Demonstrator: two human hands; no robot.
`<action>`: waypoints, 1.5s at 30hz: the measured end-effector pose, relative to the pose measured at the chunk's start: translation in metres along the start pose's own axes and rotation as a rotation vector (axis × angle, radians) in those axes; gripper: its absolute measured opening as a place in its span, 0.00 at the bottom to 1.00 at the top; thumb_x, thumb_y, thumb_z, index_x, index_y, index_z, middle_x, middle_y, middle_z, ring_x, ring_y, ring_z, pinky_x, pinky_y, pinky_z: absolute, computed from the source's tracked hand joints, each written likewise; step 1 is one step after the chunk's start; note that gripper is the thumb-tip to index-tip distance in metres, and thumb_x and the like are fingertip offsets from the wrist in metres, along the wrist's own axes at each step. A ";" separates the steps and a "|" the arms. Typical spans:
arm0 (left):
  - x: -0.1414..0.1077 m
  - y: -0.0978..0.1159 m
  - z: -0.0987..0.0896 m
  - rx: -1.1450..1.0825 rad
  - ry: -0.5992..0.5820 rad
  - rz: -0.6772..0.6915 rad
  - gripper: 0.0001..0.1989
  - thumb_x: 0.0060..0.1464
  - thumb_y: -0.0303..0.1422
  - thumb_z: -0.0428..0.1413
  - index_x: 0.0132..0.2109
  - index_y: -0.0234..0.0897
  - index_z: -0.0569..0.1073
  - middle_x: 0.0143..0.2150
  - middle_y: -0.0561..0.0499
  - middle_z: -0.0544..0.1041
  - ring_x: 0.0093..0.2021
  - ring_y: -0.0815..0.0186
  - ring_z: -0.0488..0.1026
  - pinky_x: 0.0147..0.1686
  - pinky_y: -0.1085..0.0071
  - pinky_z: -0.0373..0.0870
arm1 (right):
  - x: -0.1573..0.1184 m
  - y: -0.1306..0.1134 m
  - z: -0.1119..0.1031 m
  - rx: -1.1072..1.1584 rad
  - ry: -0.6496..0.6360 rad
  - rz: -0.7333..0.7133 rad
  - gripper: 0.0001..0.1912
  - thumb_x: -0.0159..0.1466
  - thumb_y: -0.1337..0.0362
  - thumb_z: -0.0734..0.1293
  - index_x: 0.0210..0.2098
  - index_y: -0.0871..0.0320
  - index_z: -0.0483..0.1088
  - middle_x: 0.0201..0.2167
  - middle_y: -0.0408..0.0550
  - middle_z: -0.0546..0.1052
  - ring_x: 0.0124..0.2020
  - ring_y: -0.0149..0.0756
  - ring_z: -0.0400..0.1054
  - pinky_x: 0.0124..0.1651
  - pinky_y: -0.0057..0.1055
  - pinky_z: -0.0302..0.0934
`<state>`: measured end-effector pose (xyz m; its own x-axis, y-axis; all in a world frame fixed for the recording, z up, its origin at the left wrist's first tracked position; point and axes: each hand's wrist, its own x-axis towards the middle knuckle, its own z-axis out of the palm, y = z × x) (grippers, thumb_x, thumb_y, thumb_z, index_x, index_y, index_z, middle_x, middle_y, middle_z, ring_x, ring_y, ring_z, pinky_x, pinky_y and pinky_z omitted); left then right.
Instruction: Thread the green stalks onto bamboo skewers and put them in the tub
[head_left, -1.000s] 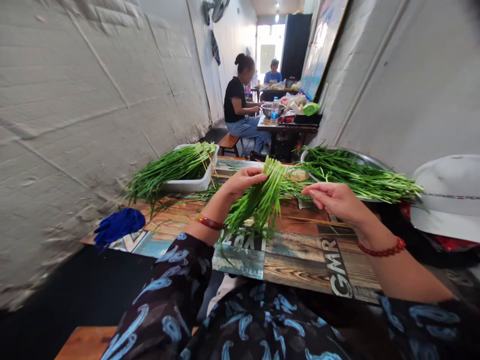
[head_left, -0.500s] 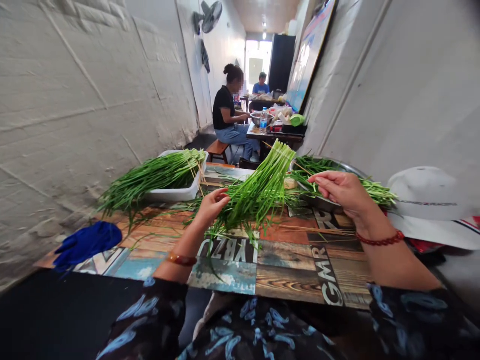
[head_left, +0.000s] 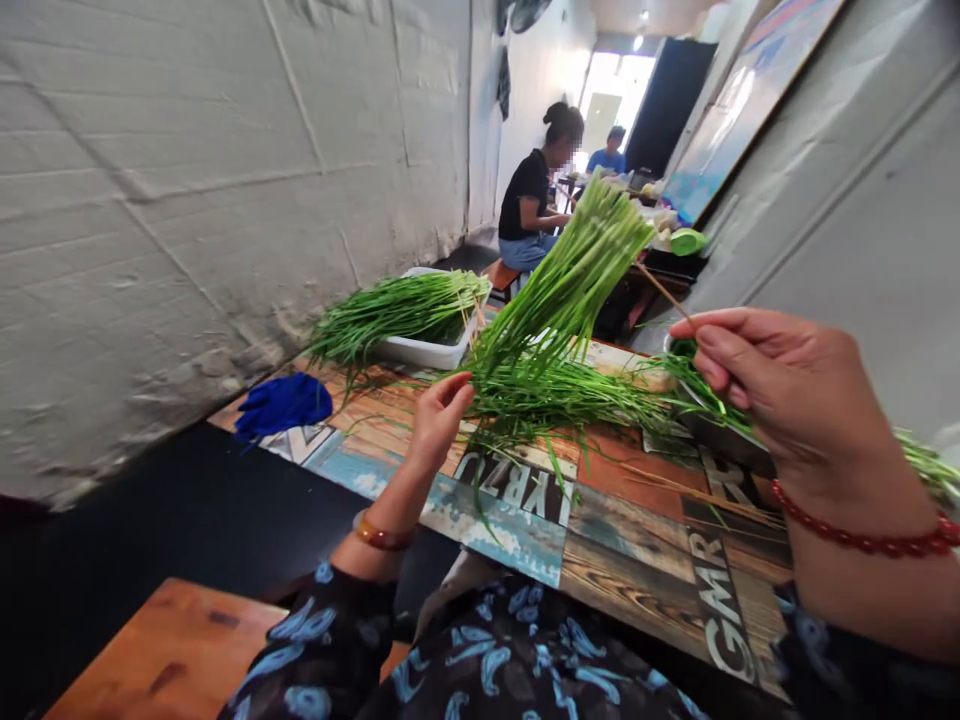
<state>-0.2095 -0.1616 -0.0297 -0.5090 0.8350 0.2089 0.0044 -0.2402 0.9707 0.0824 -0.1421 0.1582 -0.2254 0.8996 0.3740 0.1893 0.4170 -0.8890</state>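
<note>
My right hand [head_left: 787,380] pinches the near end of a thin wooden skewer [head_left: 664,292]. Long green stalks [head_left: 574,270] hang on that skewer in a fanned row, raised above the table, pale ends up and leafy ends down to the left. My left hand [head_left: 439,420] is beside the lower leafy ends, its thumb and forefinger slightly apart and nothing visible between them. Loose greens [head_left: 555,400] lie in a heap under the raised row. More greens [head_left: 412,310] rest in a white tray [head_left: 431,354] at the back left.
A metal bowl [head_left: 724,432] with greens stands at the right, partly behind my right hand. Several skewers [head_left: 697,492] lie on the patterned table [head_left: 622,540]. A blue glove [head_left: 285,405] is at the left edge. Two people sit farther back; a wooden stool [head_left: 172,650] stands lower left.
The view has turned rightward and tilted. My right hand has come closer to the camera, and the row of stalks on the skewer is lifted higher. My left hand stays low by the leaves.
</note>
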 end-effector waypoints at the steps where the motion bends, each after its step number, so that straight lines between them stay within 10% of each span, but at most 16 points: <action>1: 0.005 0.007 -0.002 0.011 0.068 0.095 0.20 0.51 0.41 0.62 0.48 0.34 0.78 0.41 0.47 0.79 0.38 0.66 0.74 0.41 0.69 0.70 | 0.002 0.001 0.005 0.005 0.000 0.003 0.07 0.60 0.63 0.70 0.34 0.56 0.80 0.15 0.41 0.66 0.14 0.20 0.52 0.16 0.21 0.40; 13: 0.001 0.026 0.031 0.162 -0.195 0.450 0.36 0.54 0.48 0.59 0.66 0.46 0.61 0.63 0.42 0.67 0.57 0.57 0.68 0.57 0.60 0.64 | -0.013 0.001 0.006 -0.065 0.058 0.011 0.06 0.61 0.64 0.69 0.34 0.56 0.80 0.15 0.40 0.65 0.14 0.20 0.53 0.16 0.21 0.40; 18: 0.014 0.006 0.050 0.288 -0.153 0.466 0.20 0.66 0.39 0.45 0.60 0.37 0.68 0.58 0.41 0.71 0.57 0.61 0.69 0.59 0.62 0.64 | -0.027 0.001 0.015 -0.059 0.046 0.025 0.06 0.62 0.64 0.69 0.34 0.55 0.80 0.15 0.39 0.65 0.15 0.21 0.52 0.16 0.22 0.39; 27: -0.011 -0.036 0.005 1.031 -0.432 0.306 0.09 0.57 0.26 0.53 0.43 0.36 0.77 0.52 0.39 0.75 0.55 0.52 0.70 0.57 0.53 0.65 | -0.010 -0.014 0.037 0.223 0.108 -0.070 0.08 0.63 0.69 0.66 0.31 0.56 0.78 0.14 0.38 0.60 0.14 0.21 0.49 0.16 0.25 0.38; 40: -0.038 -0.045 -0.001 0.950 -0.591 0.431 0.28 0.56 0.34 0.60 0.62 0.36 0.66 0.63 0.35 0.67 0.62 0.48 0.67 0.58 0.49 0.67 | 0.068 -0.052 0.160 0.533 -0.273 -0.012 0.07 0.68 0.66 0.62 0.36 0.58 0.72 0.18 0.33 0.60 0.14 0.16 0.48 0.17 0.16 0.42; 45: -0.019 -0.027 -0.013 0.742 -0.277 0.442 0.16 0.61 0.35 0.54 0.54 0.37 0.73 0.49 0.41 0.76 0.50 0.58 0.74 0.51 0.59 0.72 | 0.096 -0.053 0.190 0.642 -0.285 -0.002 0.07 0.68 0.61 0.64 0.39 0.57 0.70 0.19 0.33 0.60 0.15 0.17 0.51 0.18 0.16 0.44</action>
<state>-0.2115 -0.1774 -0.0615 -0.1040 0.8546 0.5088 0.7525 -0.2669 0.6021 -0.1306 -0.1027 0.1910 -0.4835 0.7935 0.3696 -0.3929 0.1805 -0.9017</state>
